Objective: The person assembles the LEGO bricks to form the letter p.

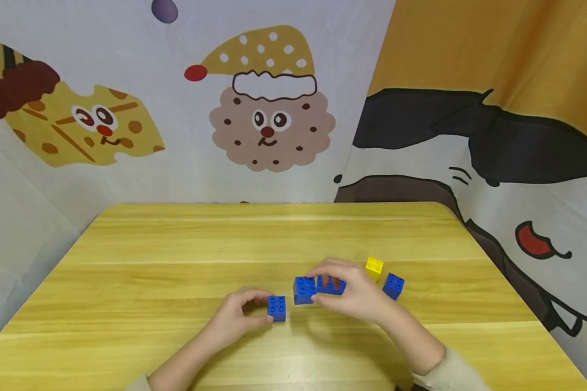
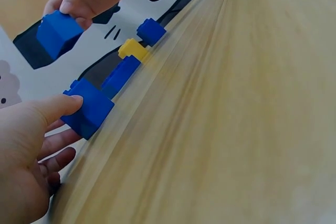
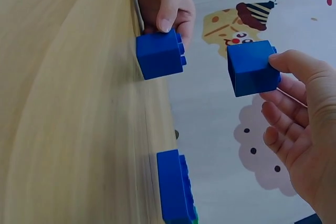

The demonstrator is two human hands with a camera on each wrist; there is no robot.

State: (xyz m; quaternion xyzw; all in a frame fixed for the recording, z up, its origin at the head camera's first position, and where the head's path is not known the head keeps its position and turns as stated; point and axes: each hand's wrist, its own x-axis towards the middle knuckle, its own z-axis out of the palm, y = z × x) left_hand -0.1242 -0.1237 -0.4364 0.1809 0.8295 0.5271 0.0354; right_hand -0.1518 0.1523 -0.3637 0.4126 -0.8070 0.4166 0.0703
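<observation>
My left hand (image 1: 232, 316) pinches a square blue toy brick (image 1: 276, 309) between thumb and fingers; the brick sits on the table with its studs up. To its right, my right hand (image 1: 357, 291) holds another square blue brick (image 3: 254, 68) by its side, raised off the table. The two bricks are apart, as the right wrist view shows. Beneath the right hand's fingers lies a longer blue brick (image 2: 121, 76), partly hidden by that hand in the head view.
Beyond the right hand stand a yellow brick (image 1: 374, 265) and one more blue brick (image 1: 394, 285). The wooden table (image 1: 176, 239) reaches back to a cloth (image 1: 186, 179) printed with cartoon figures. A sliver of green (image 3: 196, 215) shows behind the long brick.
</observation>
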